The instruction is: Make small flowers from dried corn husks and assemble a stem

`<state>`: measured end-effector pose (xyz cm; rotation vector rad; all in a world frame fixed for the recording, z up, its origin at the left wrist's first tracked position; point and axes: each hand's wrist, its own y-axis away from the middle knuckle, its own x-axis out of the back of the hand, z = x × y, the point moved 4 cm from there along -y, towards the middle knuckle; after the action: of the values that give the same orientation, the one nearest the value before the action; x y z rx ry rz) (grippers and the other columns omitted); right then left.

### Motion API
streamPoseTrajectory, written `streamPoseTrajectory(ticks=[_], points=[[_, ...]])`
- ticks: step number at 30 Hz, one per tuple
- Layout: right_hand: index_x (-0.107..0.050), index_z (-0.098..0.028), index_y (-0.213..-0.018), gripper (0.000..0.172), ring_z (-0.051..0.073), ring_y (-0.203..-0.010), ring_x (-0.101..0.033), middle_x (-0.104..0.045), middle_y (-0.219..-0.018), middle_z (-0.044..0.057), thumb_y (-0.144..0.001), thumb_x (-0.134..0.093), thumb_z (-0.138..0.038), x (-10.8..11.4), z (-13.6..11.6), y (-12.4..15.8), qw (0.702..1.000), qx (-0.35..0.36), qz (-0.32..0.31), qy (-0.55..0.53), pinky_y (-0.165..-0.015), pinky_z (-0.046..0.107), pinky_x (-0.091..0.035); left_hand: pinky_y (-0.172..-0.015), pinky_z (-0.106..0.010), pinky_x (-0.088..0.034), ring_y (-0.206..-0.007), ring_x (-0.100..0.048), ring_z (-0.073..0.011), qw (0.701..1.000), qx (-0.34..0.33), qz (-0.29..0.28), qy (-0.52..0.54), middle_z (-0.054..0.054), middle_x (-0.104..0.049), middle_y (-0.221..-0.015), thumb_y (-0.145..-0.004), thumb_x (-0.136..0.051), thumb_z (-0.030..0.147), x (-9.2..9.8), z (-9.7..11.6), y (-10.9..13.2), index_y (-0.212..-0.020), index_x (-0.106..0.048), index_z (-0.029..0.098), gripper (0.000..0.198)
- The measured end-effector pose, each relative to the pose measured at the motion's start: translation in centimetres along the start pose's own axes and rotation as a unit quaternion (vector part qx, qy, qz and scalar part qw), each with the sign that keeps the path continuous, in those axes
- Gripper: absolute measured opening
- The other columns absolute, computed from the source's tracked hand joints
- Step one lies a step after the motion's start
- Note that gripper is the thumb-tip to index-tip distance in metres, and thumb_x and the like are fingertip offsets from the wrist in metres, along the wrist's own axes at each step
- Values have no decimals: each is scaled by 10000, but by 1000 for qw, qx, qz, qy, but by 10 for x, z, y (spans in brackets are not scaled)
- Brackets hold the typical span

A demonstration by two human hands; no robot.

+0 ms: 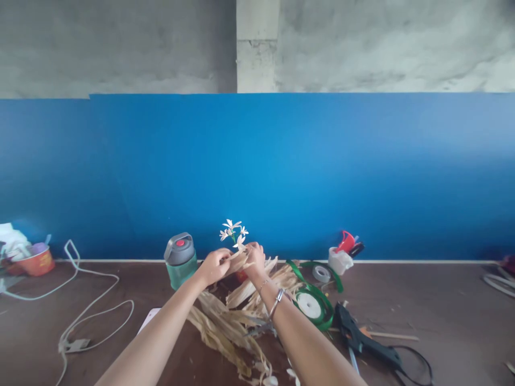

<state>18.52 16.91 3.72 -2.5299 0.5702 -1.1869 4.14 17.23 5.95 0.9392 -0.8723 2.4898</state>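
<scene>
My left hand (pixel 216 265) pinches a dry corn husk strip (pixel 237 261) from the left side. On the other side, my right hand (pixel 255 258) has its fingers closed around the upper end of the husk. A small spray of white flowers (pixel 232 230) on a green stem rises upright between both hands; its lower stem is hidden by the husk and fingers. Beneath my wrists lies a loose heap of dried husks (pixel 225 324). Part of a red object shows below the hands, mostly covered.
A green-and-grey bottle (pixel 180 262) stands left of my hands. To the right lie a green ribbon spool (pixel 309 305), a tape roll (pixel 321 274), a white cup (pixel 339 261) with tools and a black glue gun (pixel 366 340). White cables (pixel 96 276) and an orange tub (pixel 38 262) are leftward.
</scene>
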Motion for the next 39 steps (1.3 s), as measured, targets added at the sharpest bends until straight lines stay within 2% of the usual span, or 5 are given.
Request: streamPoseTrajectory(ticks=[11, 17, 29, 35, 39], points=[[-683, -217, -810, 121, 245, -974, -476, -590, -1037, 71, -744, -587, -251, 5, -2, 3, 999, -19, 27, -27, -763, 323, -333, -907, -318, -432, -1101, -565, -247, 1000, 22, 9, 14, -110, -648, -1144, -728, -456, 171, 0, 3, -5, -624, -600, 181, 177], [-694, -235, -753, 130, 234, -905, -496, -608, -965, 52, -724, -576, -191, 10, 7, 10, 996, -56, 57, -30, -810, 350, -324, -835, -296, -462, -979, -608, -217, 999, 29, 12, 30, -104, -668, -1061, -730, -434, 165, 2, 6, -3, -643, -585, 173, 174], [-692, -217, -771, 169, 224, -873, -494, -598, -967, 75, -720, -549, -142, 5, 12, 10, 997, -46, 52, -16, -776, 324, -358, -720, -279, -445, -787, -602, -192, 1000, 22, -17, 11, -37, -670, -813, -701, -428, 133, -2, 5, 2, -605, -563, 189, 174], [-687, -227, -791, 149, 226, -881, -494, -600, -972, 66, -747, -550, -186, 5, 11, 9, 998, -44, 44, 9, -764, 323, -348, -842, -297, -438, -969, -593, -220, 1000, 21, -9, 7, -80, -681, -981, -709, -445, 141, 1, 5, 3, -611, -585, 185, 177], [-697, -227, -830, 194, 219, -873, -491, -589, -965, 71, -767, -525, -162, 6, 10, 8, 998, -40, 36, 18, -760, 314, -353, -844, -296, -442, -965, -601, -224, 1000, 25, -8, 4, -93, -680, -1012, -731, -458, 169, 10, 9, 4, -642, -623, 180, 188]])
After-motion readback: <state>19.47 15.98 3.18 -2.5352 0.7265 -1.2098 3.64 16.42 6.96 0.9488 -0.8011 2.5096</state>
